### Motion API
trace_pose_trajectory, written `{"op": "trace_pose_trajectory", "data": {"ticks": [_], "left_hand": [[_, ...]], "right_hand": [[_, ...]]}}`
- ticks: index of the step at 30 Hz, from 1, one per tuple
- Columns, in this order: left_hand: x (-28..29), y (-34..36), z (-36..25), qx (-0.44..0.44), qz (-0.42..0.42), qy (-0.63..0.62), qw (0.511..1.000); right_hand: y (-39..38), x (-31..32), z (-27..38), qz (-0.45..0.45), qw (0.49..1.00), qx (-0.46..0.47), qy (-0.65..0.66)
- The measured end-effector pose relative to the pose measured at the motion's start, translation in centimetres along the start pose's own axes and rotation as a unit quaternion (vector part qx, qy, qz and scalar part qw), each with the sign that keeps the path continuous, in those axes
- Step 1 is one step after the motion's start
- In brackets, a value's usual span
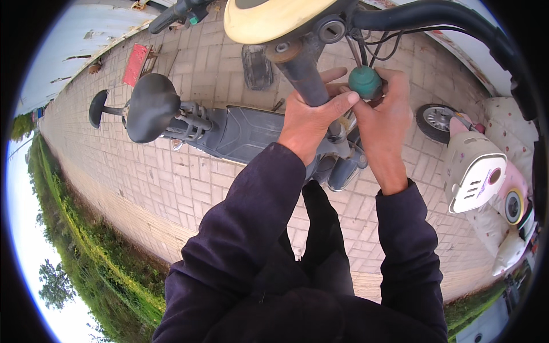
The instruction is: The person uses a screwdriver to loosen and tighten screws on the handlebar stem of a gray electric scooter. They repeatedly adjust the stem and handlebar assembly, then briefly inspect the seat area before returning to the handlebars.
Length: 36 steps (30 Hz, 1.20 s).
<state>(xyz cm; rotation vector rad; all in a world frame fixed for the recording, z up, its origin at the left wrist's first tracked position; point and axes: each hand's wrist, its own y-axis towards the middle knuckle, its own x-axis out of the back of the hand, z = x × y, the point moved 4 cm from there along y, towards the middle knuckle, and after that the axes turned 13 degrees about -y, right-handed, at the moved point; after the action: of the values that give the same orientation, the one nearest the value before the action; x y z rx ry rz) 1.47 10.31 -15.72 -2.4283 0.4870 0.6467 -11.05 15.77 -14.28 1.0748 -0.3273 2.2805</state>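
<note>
An electric scooter stands in front of me, its black handlebar [417, 16] and cream front cover [274, 20] at the top. My left hand [306, 117] is closed round the grey steering column [303, 74], with fingers behind it and the thumb in front. Just right of the column, my right hand [386, 117] is closed on a green, rounded, knob-like part [365, 82] with a dark underside. Thin dark cables [383, 46] run down above that part. The two thumbs meet below it; whatever lies between them is hidden.
The scooter's black footboard [246, 134] and seat [151, 108] extend leftward over brick paving. A red board [135, 64] lies farther off. At right are a loose-looking wheel [437, 121] and a white-and-pink vehicle part [480, 177]. Green hedge [86, 228] borders the left.
</note>
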Motion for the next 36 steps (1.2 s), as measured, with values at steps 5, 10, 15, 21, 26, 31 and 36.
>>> {"op": "trace_pose_trajectory", "data": {"ticks": [5,10,15,21,26,31,36], "left_hand": [[0.1,-0.2,0.3,0.0,-0.006,-0.016,1.0],[0.3,0.1,0.6,-0.004,0.009,-0.021,1.0],[0.6,0.3,0.8,-0.015,0.043,-0.029,0.999],[0.5,0.1,0.8,-0.026,0.018,-0.018,0.999],[0.5,0.3,1.1,-0.018,0.031,-0.054,0.998],[0.7,0.4,0.9,0.005,0.053,-0.025,0.998],[0.4,0.1,0.4,-0.013,0.056,-0.083,0.995]], "right_hand": [[1.1,1.0,-0.6,0.124,0.975,-0.001,0.186],[1.6,1.4,-0.6,0.124,0.987,0.021,0.097],[0.7,0.0,-0.5,0.039,0.998,0.008,0.046],[0.8,1.0,0.1,0.098,0.99,0.038,0.094],[1.0,0.9,0.0,0.095,0.991,0.015,0.096],[-0.1,-0.2,0.1,0.028,0.999,0.021,-0.042],[0.4,0.7,0.7,0.12,0.987,0.016,0.104]]}}
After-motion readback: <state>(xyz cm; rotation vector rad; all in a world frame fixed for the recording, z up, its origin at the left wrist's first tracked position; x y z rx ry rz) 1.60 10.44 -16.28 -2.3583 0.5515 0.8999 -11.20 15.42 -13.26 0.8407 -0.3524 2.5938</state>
